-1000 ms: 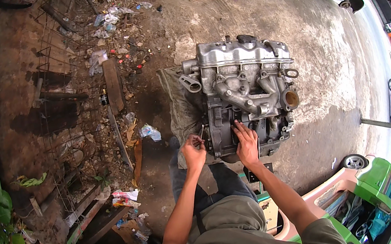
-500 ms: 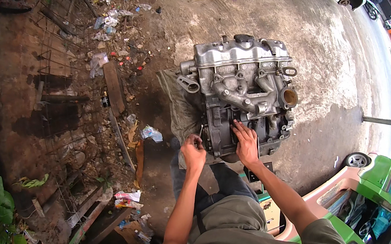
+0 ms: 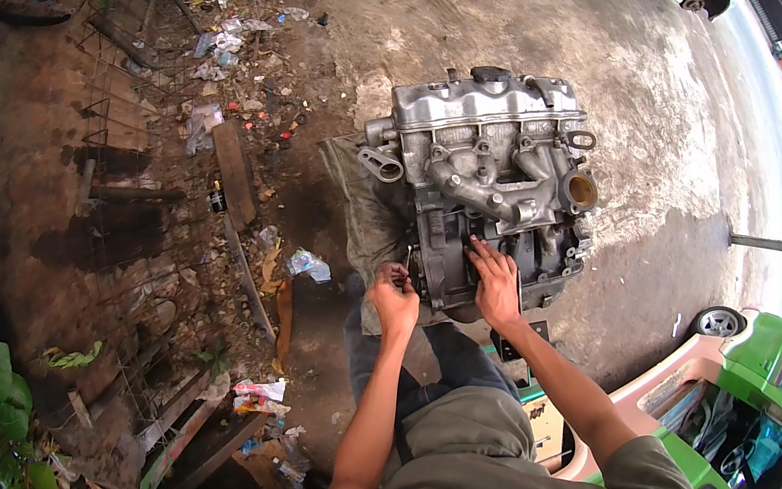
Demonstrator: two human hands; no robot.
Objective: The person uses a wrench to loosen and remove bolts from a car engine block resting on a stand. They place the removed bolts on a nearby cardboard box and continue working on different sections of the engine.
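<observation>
Your left hand (image 3: 393, 297) seemingly pinches a thin rod (image 3: 410, 256) near the cloth's (image 3: 359, 199) lower edge; right hand (image 3: 495, 285), loosely spread, apparently braces the engine (image 3: 500, 198); steadiness advised.

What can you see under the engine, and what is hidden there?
A greyish-brown cloth sticks out past the left side of the engine and seems to run beneath it. The engine covers the rest, so how far the cloth reaches cannot be seen.

No lettering, numbers or signs — none legible here.
</observation>
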